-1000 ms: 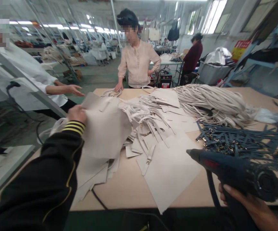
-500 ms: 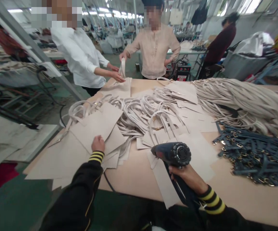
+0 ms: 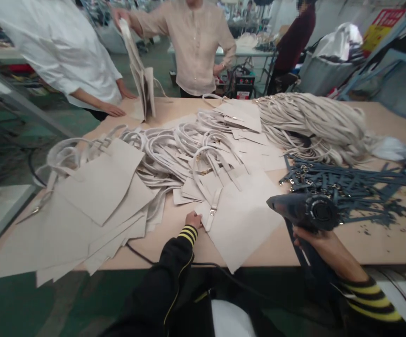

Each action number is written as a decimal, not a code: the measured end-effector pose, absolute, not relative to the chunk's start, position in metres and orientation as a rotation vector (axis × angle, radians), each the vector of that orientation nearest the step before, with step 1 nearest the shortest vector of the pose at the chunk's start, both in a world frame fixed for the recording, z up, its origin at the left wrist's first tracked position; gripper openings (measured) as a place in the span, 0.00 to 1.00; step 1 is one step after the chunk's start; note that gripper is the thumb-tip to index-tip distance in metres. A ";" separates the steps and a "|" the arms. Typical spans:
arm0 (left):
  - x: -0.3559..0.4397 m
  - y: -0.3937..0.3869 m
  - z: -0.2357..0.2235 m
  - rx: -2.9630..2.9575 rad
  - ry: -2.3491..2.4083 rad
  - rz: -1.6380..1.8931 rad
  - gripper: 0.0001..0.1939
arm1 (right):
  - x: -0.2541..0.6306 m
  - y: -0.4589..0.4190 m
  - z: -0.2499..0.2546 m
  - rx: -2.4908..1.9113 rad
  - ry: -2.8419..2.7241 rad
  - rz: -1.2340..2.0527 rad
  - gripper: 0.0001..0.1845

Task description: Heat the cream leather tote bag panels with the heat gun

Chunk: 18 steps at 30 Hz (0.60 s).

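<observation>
"Where's the work?"
"On the counter (image 3: 374,245). Behind it, a grey bin (image 3: 318,78) holds a heaped silvery sheet (image 3: 341,44)."
"And the pale panel (image 3: 245,224)?"
"Flat at the counter's front edge. The hot-air gun (image 3: 292,206) sits in the right hand's (image 3: 311,238) wrapped grip; the left hand (image 3: 193,219) curls at the panel's corner, whether pinching I can't tell. I'd keep it clear of the nozzle (image 3: 272,202)."

Over the table (image 3: 367,238), the heat gun (image 3: 303,210) is partly hidden by the right hand (image 3: 317,243), a beige-shirted co-worker (image 3: 195,51) being cropped beyond.
</observation>
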<state>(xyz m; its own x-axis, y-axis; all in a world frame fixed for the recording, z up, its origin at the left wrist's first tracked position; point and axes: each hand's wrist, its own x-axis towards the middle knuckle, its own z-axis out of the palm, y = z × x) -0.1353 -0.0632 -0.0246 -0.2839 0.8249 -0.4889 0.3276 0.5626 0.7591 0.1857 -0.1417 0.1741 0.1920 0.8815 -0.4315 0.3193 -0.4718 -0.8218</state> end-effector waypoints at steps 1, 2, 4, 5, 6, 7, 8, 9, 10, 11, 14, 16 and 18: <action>-0.132 -0.058 -0.025 0.969 1.869 0.667 0.06 | 0.194 -0.161 0.175 -1.981 -1.115 1.276 0.14; -0.128 -0.053 -0.026 1.012 1.886 0.677 0.05 | 0.201 -0.180 0.175 -2.044 -1.125 1.302 0.15; -0.120 -0.039 -0.025 1.102 1.917 0.715 0.05 | 0.207 -0.215 0.175 -2.082 -1.193 1.408 0.17; -0.117 -0.032 -0.024 1.139 1.928 0.733 0.05 | 0.207 -0.228 0.175 -2.067 -1.231 1.479 0.18; -0.113 -0.024 -0.024 1.169 1.937 0.748 0.05 | 0.204 -0.238 0.175 -2.045 -1.264 1.553 0.19; -0.110 -0.017 -0.023 1.193 1.943 0.758 0.06 | 0.198 -0.245 0.175 -2.018 -1.300 1.623 0.19; -0.107 -0.010 -0.023 1.213 1.946 0.766 0.06 | 0.191 -0.250 0.175 -1.992 -1.337 1.683 0.20; -0.105 -0.005 -0.023 1.229 1.947 0.772 0.06 | 0.184 -0.252 0.175 -1.966 -1.376 1.735 0.20; -0.103 0.000 -0.023 1.243 1.947 0.780 0.07 | 0.177 -0.253 0.175 -1.939 -1.413 1.774 0.21; -0.102 0.003 -0.024 1.255 1.946 0.787 0.07 | 0.172 -0.252 0.174 -1.917 -1.445 1.798 0.21; -0.101 0.006 -0.026 1.275 1.940 0.807 0.08 | 0.167 -0.250 0.173 -1.898 -1.460 1.790 0.21; -0.101 0.004 -0.028 1.279 1.938 0.816 0.08 | 0.170 -0.248 0.173 -1.876 -1.420 1.798 0.21; -0.100 0.004 -0.029 1.280 1.937 0.822 0.08 | 0.170 -0.243 0.175 -1.834 -1.396 1.853 0.21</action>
